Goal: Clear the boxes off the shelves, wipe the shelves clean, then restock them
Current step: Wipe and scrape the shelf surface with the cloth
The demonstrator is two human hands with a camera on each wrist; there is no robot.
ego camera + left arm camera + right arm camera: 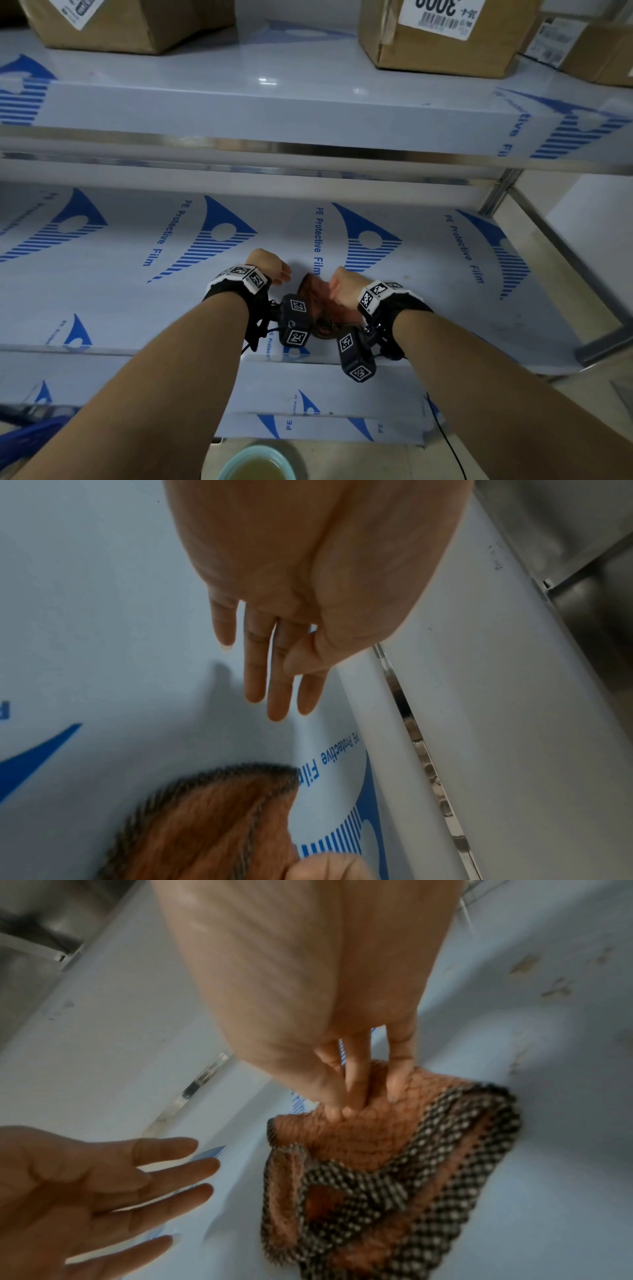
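An orange cloth with a black-and-white checked border (317, 291) (394, 1164) lies bunched on the lower shelf (137, 301), which is covered in white-and-blue protective film. My right hand (342, 286) (356, 1102) pinches the cloth's orange part between thumb and fingers. To the cloth's left, my left hand (274, 270) (274, 685) hovers just above the film, fingers straight, holding nothing. The cloth's corner (212, 829) shows below those fingers. Three cardboard boxes (120, 24) (438, 44) (599, 51) stand at the back of the upper shelf (239, 89).
A pale green bowl of yellowish liquid (257, 466) sits on the floor below the shelf's front edge. A metal post (496, 198) stands at the right. Brownish smudges (555, 988) mark the film right of the cloth. A black cable (448, 442) hangs at the front.
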